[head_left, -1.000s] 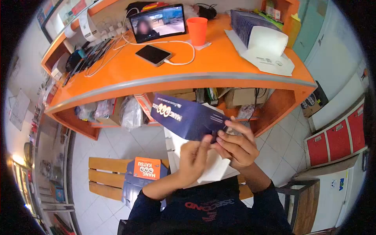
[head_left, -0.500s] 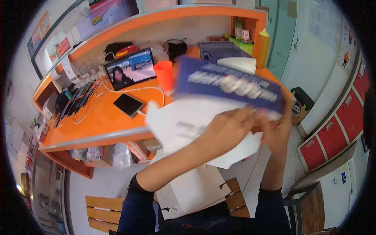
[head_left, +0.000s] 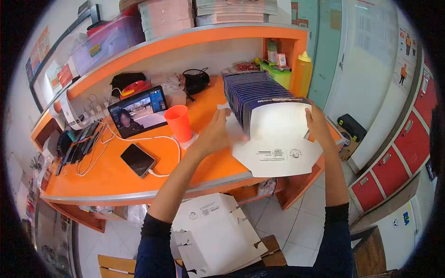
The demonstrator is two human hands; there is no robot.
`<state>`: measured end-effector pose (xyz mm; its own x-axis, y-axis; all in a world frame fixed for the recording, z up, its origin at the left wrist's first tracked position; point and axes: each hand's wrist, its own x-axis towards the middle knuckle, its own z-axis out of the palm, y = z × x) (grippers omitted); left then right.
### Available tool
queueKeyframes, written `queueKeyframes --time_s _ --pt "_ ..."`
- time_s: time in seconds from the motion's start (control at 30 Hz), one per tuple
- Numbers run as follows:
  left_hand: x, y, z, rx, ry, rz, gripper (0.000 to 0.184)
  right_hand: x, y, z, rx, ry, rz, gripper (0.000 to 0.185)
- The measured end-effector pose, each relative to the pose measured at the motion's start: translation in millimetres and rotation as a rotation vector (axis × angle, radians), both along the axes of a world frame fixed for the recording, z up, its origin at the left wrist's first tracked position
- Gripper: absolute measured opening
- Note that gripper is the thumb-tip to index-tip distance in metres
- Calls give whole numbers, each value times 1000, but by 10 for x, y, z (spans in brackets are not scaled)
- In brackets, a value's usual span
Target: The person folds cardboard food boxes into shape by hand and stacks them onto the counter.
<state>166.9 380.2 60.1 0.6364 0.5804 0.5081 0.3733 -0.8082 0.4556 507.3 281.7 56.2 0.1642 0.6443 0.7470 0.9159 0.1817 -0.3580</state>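
Observation:
A long row of nested dark blue boxes (head_left: pixel 255 88) stands on the right of the orange desk, its front one showing a white inside and a printed white flap (head_left: pixel 280 157) hanging toward me. My right hand (head_left: pixel 317 123) grips the right edge of that front box. To the left of the row, my left hand (head_left: pixel 218 132) is raised with fingers apart, partly blurred, near a white flap edge. Below, on my lap, lies an unfolded white carton sheet (head_left: pixel 215 234) with slots and print.
An orange cup (head_left: pixel 179 123), a phone (head_left: pixel 138 160) with a white cable and a tablet (head_left: pixel 138 112) are on the desk (head_left: pixel 92 185). A yellow squeeze bottle (head_left: pixel 303 76) stands behind the boxes. Wooden slats (head_left: pixel 116 265) show at lower left.
The blue folded box has moved from over my lap up to the front of the row. My left hand has come off it, moving left. The view has turned toward the desk.

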Motion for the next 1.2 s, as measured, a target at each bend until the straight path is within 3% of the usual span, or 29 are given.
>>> queueKeyframes --time_s 0.07,0.17,0.2,0.3,0.4,0.5,0.6,0.77,1.07,1.2 --pt "53 44 -37 -6 18 -7 111 -255 -52 154 -105 114 1 39" --pt "136 117 -27 -147 91 -2 125 -79 181 -116 92 -82 25 43" --pt "154 148 -15 -215 124 4 129 -103 164 -85 43 26 82 45" --pt "166 221 -9 -236 152 -64 126 -125 79 15 -83 310 250 51" --pt "178 200 109 152 41 -42 116 -73 46 57 -170 471 356 58" --pt "278 295 237 250 44 -72 99 -42 21 116 -264 519 375 63" --pt "362 372 201 114 18 -126 84 -53 -34 207 -324 527 412 65" --pt "340 352 235 82 6 -142 78 -50 -114 321 -441 552 493 68" --pt "351 449 197 55 -17 -175 79 -112 -26 387 -625 578 260 37" --pt "345 505 192 78 -2 -168 78 -105 191 181 -454 592 182 35"
